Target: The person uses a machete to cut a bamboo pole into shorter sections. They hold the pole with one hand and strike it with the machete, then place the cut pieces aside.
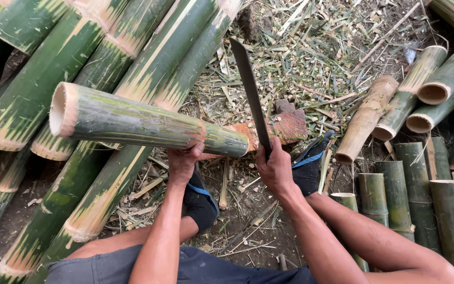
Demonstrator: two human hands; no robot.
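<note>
**Bamboo held across a block, blade raised beside it**

The left hand (182, 163) grips a cut bamboo (132, 120) section from below, fingers wrapped up around its underside near a ringed node. The section lies almost level, running from an open hollow end at the left to its right end, which rests on a reddish-brown wood block (285, 128). Its skin is mottled: pale green and yellowish streaks along most of the length, a darker, fresher green band past the node toward the block. The rim at the open end is pale tan, with a thick wall around a dark hollow.

The right hand (275, 169) is closed tight round the handle of a machete (250, 89). The long dark blade points up and away from the person, tilted slightly left, just beside the bamboo's right end and in front of the block. Whether the edge touches the bamboo cannot be told.

Behind the section, long green poles (59, 68) lie slanted in a heap, their cut ends pale and splintered. At the right, short cut pieces (395, 194) stand upright close together, and others lie stacked above them. Chips and slivers (311, 63) litter the dirt ground past the block. The person's feet, in dark sandals (200, 202) with blue straps, sit below the block, one under each hand.
</note>
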